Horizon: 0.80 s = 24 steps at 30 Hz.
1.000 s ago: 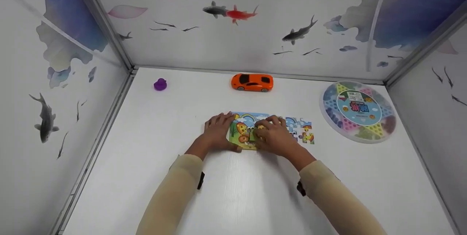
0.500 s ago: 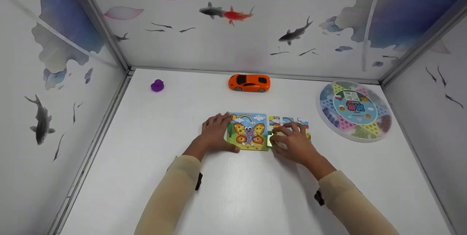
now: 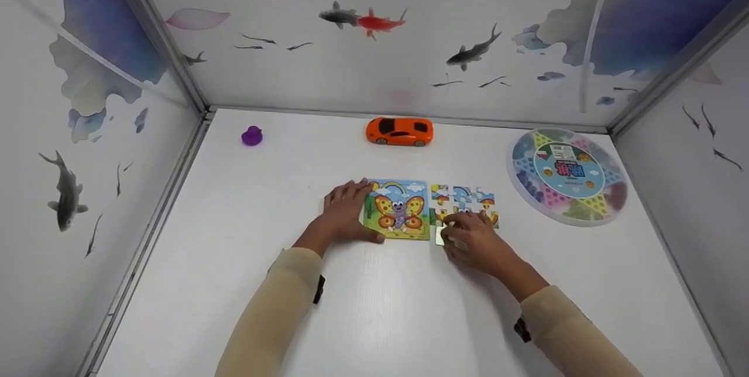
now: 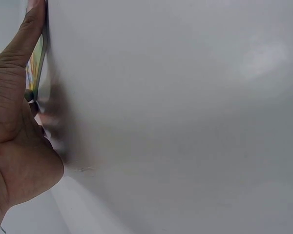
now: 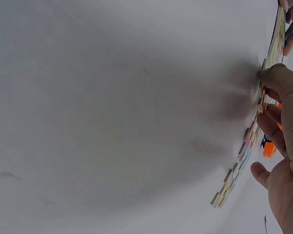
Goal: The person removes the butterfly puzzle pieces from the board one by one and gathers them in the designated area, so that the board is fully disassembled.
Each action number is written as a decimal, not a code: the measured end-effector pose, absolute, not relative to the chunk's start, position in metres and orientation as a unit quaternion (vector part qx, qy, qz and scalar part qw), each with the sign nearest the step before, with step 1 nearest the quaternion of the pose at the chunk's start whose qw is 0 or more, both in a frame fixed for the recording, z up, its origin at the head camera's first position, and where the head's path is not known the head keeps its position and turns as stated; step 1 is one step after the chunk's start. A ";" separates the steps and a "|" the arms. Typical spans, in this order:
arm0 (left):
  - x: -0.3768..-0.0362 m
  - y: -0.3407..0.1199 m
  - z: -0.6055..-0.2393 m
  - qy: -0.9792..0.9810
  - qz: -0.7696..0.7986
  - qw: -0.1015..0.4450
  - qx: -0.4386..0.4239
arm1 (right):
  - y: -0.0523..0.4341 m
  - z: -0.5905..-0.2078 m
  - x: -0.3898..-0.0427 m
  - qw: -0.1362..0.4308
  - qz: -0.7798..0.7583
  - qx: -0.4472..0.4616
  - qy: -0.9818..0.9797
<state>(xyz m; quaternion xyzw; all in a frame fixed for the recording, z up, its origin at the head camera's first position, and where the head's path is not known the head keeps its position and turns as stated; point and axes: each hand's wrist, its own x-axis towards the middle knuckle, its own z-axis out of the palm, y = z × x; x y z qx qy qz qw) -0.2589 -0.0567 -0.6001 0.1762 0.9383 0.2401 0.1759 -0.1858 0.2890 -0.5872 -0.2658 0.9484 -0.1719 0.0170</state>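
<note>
A square butterfly puzzle board (image 3: 398, 211) lies mid-table. My left hand (image 3: 342, 213) rests flat on its left edge, fingers straight and thumb along the near side; the left wrist view shows that hand (image 4: 14, 122) against the board's rim (image 4: 36, 63). A group of loose puzzle pieces (image 3: 465, 198) lies just right of the board. My right hand (image 3: 477, 239) sits at their near edge with curled fingers, pinching a single piece (image 3: 439, 236) at the thumb. In the right wrist view the right hand (image 5: 288, 146) has its thumb on the row of pieces (image 5: 234, 175).
An orange toy car (image 3: 399, 131) stands behind the puzzle, and a small purple duck (image 3: 252, 136) sits at the back left. A round checkers board (image 3: 569, 177) lies at the right. Painted walls enclose the white table (image 3: 380, 307) on three sides.
My right hand has left the butterfly board, moved right onto the loose pieces, then drawn a piece toward the near edge. The left hand has stayed put.
</note>
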 end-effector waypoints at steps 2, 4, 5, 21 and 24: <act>-0.258 -0.057 -0.599 0.938 0.242 0.175 0.176 | 0.288 -0.587 -0.184 0.025 -0.178 -0.260 0.949; -0.258 -0.057 -0.599 0.938 0.241 0.174 0.177 | 0.287 -0.587 -0.182 0.032 -0.185 -0.254 0.949; -0.257 -0.057 -0.599 0.939 0.239 0.173 0.177 | 0.287 -0.587 -0.181 0.033 -0.188 -0.253 0.949; -0.259 -0.056 -0.600 0.939 0.242 0.171 0.175 | 0.290 -0.594 -0.175 -0.025 -0.156 -0.326 0.932; -0.258 -0.056 -0.600 0.938 0.243 0.174 0.173 | 0.290 -0.594 -0.175 -0.021 -0.161 -0.327 0.931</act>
